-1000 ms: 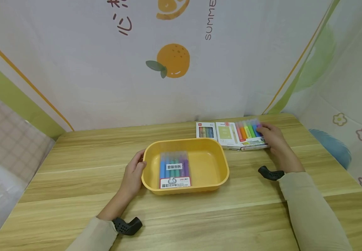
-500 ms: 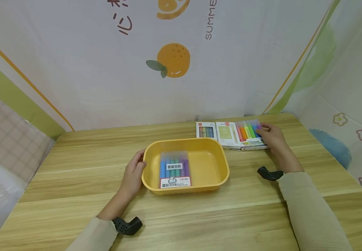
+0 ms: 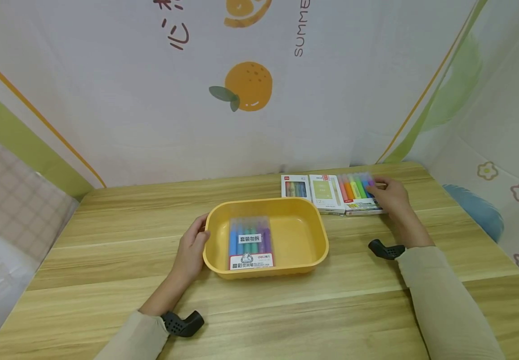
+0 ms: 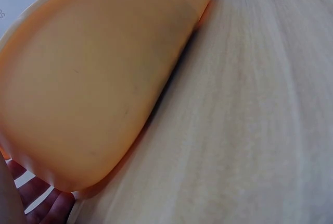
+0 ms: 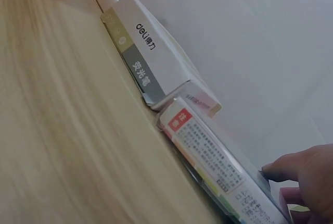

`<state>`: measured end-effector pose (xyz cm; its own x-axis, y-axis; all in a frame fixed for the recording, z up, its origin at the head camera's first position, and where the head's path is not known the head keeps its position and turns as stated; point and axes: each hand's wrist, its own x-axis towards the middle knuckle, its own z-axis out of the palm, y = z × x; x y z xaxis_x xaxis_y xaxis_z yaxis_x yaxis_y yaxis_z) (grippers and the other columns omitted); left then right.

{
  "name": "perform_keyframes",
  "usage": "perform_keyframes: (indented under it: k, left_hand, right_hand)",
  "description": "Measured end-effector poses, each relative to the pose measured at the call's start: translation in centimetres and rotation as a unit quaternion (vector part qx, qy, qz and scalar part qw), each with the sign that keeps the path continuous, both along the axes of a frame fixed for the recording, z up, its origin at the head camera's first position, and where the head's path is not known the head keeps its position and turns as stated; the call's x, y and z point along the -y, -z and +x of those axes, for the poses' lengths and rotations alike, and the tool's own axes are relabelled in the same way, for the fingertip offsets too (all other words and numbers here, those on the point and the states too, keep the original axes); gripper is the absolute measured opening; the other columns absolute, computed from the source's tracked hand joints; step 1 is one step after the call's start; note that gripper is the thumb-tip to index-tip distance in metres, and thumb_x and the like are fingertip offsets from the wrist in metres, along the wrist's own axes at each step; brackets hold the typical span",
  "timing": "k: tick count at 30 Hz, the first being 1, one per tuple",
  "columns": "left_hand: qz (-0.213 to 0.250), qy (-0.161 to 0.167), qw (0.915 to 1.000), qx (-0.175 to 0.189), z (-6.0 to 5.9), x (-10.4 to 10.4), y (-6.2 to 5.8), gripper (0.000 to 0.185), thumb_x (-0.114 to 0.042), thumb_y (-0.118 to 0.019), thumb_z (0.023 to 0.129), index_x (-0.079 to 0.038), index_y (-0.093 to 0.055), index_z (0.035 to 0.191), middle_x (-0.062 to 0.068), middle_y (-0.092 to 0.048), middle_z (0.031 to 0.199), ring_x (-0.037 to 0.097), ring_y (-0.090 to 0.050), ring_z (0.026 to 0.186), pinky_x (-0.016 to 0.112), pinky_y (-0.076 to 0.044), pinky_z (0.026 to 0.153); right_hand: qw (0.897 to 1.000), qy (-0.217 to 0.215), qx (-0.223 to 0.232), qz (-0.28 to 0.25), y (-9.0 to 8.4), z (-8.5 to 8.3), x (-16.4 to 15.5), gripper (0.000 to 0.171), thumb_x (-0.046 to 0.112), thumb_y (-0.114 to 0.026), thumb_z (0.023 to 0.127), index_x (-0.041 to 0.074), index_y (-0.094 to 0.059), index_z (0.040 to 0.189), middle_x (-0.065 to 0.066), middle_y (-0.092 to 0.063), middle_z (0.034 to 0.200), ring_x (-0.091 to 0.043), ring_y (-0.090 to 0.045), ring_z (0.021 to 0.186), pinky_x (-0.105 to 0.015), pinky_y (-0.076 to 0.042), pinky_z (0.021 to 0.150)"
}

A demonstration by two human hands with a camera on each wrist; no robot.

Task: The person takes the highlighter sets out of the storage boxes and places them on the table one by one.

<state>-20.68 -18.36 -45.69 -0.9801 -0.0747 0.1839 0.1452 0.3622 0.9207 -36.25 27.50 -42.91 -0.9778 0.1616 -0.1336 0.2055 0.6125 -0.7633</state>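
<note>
Landmark: we took the yellow tray (image 3: pixel 318 235) on the tabletop (image 3: pixel 106 240) as our reference for all places.
Left hand: our left hand (image 3: pixel 191 249) rested against the left wall of the tray, the fingers (image 4: pixel 39 206) relaxed and nearly straight, touching the wall and not curled around it.
Right hand: our right hand (image 3: pixel 390 196) was behind and to the right of the tray, at the right end of the clear marker pack (image 3: pixel 357 192); the fingertips (image 5: pixel 273 171) pinched its end edge.
Marker pack, place: it lay flat on the tabletop, well apart from the tray, just beside the white box (image 3: pixel 324 192), which touched it or nearly so; a smaller box (image 3: pixel 295 188) stood further left.
In the tray: another marker pack (image 3: pixel 250 242) lay flat on the left part of the tray floor.
Weight: we judged the clear pack light, a few plastic markers only.
Stiffness: we judged it stiff along the markers, but the thin clear cover could bend a little under pressure.
Surface: the cover looked smooth and glossy, so we expected it to slip under a weak pinch.
Fragility: we did not think it fragile; a short drop should not harm it.
Where to hold: we thought the two long edges better, thumb on one side and fingers on the other, near the middle, because the end edge alone could let the pack tip.
</note>
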Motion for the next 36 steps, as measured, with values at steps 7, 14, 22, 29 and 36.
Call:
perform_keyframes:
  k: [7,14,22,29,36]
  left_hand:
    - [-0.002,-0.002,1.0000,0.000,0.04,0.02,0.08,0.047,-0.011,-0.038,0.098,-0.007,-0.054,0.143,0.020,-0.065,0.129,0.024,-0.065,0.101,0.020,-0.054,0.080]
    - [-0.003,-0.001,1.0000,-0.004,0.06,-0.07,0.05,0.047,-0.011,-0.038,0.099,-0.006,-0.054,0.143,0.021,-0.065,0.130,0.028,-0.065,0.105,0.019,-0.054,0.082]
    - [0.000,-0.001,1.0000,-0.003,0.11,-0.10,-0.07,0.047,-0.011,-0.038,0.099,-0.006,-0.054,0.143,0.021,-0.065,0.130,0.028,-0.065,0.105,0.018,-0.053,0.081]
    - [0.006,0.002,1.0000,-0.005,0.06,-0.05,0.01,0.047,-0.010,-0.038,0.099,-0.005,-0.054,0.143,0.021,-0.064,0.131,0.033,-0.064,0.109,0.018,-0.053,0.083]
    - [0.006,-0.001,1.0000,-0.004,0.06,-0.03,0.05,0.046,-0.011,-0.039,0.098,-0.007,-0.055,0.141,0.021,-0.065,0.130,0.032,-0.065,0.107,0.019,-0.053,0.082]
  right_hand:
    - [0.999,-0.008,-0.007,0.033,-0.03,0.04,-0.17,0.061,0.035,-0.050,0.103,-0.002,-0.041,0.151,-0.030,-0.050,0.142,-0.036,-0.054,0.115,-0.029,-0.048,0.083]
    - [0.997,-0.019,-0.015,0.072,-0.01,-0.08,-0.23,0.063,0.037,-0.049,0.104,-0.006,-0.042,0.149,-0.033,-0.050,0.141,-0.041,-0.053,0.119,-0.049,-0.049,0.099]
    - [0.996,-0.028,-0.019,0.079,-0.08,-0.03,-0.34,0.063,0.037,-0.051,0.103,-0.007,-0.043,0.148,-0.033,-0.051,0.141,-0.042,-0.053,0.121,-0.053,-0.047,0.103]
    - [0.994,-0.032,-0.027,0.096,-0.25,0.16,-0.31,0.058,0.030,-0.057,0.100,-0.006,-0.047,0.144,-0.033,-0.055,0.136,-0.044,-0.053,0.120,-0.054,-0.047,0.102]
    - [0.996,-0.026,-0.022,0.084,-0.24,0.21,-0.22,0.056,0.029,-0.057,0.100,-0.005,-0.048,0.143,-0.032,-0.054,0.137,-0.043,-0.053,0.120,-0.053,-0.047,0.104]
